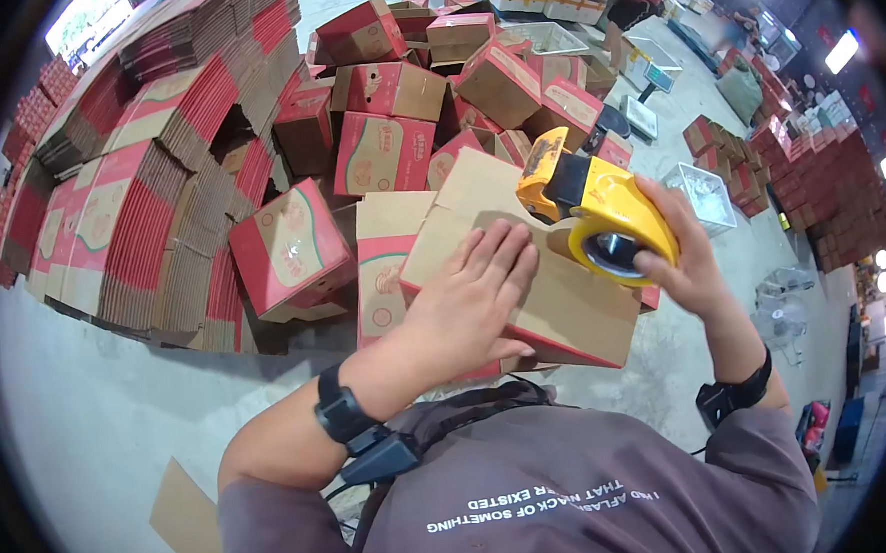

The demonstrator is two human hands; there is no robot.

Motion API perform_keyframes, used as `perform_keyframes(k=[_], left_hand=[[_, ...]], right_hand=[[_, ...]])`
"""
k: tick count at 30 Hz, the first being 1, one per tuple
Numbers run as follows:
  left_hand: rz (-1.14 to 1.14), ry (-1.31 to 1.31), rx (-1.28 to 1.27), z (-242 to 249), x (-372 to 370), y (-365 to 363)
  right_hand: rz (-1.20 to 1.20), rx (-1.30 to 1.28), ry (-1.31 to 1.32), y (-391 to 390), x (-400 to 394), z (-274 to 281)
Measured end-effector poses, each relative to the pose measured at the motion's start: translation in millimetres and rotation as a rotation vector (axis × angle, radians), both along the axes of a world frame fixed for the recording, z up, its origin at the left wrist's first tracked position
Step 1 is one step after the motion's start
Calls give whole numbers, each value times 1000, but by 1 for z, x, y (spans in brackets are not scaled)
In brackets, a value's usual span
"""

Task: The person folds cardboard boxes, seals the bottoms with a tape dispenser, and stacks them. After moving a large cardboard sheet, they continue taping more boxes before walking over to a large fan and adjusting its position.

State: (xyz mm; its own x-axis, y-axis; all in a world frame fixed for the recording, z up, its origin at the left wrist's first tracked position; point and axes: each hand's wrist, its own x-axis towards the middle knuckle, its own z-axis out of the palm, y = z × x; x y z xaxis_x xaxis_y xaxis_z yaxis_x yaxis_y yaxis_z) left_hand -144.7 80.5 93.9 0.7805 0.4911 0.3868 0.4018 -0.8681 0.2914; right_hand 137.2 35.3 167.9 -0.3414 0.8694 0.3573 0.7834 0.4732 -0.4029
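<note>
A cardboard box [577, 315] with a plain brown face up and red edges lies tilted in front of my body. My left hand [479, 295] rests flat on that face, its fingers stretched out and holding nothing. In my right hand [687, 254] is a yellow tape dispenser [609, 193], gripped around its body with the thumb by the tape roll. The dispenser's head points left, above the box's upper part. Partly under the box's left side stands another red and brown carton [381, 280].
A heap of red and brown boxes [386, 149] rises just beyond. Tall stacks of flattened cartons [130, 223] stand at left. Toward the right are a white crate [701, 198], a scale [639, 118] and more stacked boxes [819, 192]. Another person [634, 6] stands at the back.
</note>
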Motion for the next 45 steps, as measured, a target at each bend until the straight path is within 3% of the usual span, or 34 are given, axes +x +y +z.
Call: perform_keyframes(k=[1, 2, 3, 4, 6, 7, 9, 13, 16, 19, 20, 21, 22, 25, 28, 29, 32, 34, 40, 42, 45], left_hand=[[-24, 23, 31, 1, -1, 4], [-48, 48, 65, 1, -2, 7], [-46, 4, 90, -4, -2, 9], [-38, -10, 93, -8, -2, 10], [-52, -45, 77, -13, -1, 9], [-67, -92, 53, -14, -3, 10], [-62, -114, 53, -20, -2, 10], [-55, -142, 96, -23, -4, 12], [-23, -64, 84, -27, -3, 7], [-4, -32, 108, -29, -6, 8], [19, -62, 146, -30, -5, 7], [-10, -147, 108, -34, -2, 6], [-12, -148, 104, -33, -2, 6], [13, -118, 114, -23, -2, 10], [-36, -210, 75, -21, -4, 7], [-79, -414, 98, -32, -6, 5], [50, -300, 161, -34, -6, -6], [74, -303, 202, -36, 0, -7], [123, -247, 250, -30, 13, -5], [106, -225, 253, -25, 17, -6], [121, -188, 229, -18, 28, -17]], right_hand=[[-3, -34, 44, 11, 0, 5], [-62, -135, 367, 26, -10, 12], [-157, -199, 323, 47, -9, 32], [-75, -5, 249, 77, -14, 41], [-31, -50, 172, 135, -47, 81], [57, -25, 62, 165, -71, 94], [98, -258, -203, 224, -130, 97], [274, -526, -825, 268, -281, 38], [250, -564, -1022, 266, -342, -15], [321, -692, -1295, 243, -364, -32], [209, -753, -1421, 235, -357, -18], [195, -600, -1365, 227, -339, 0], [269, -701, -1354, 234, -323, 21], [346, -651, -1040, 201, -267, 104], [360, -474, -889, 161, -209, 126], [354, -448, -759, 149, -187, 123], [425, -241, -460, 110, -119, 99], [412, -176, -400, 73, -60, 85], [-59, -617, -469, -86, 85, 97], [-53, -827, -578, -91, 104, 55], [7, -438, -296, -71, 92, -79]])
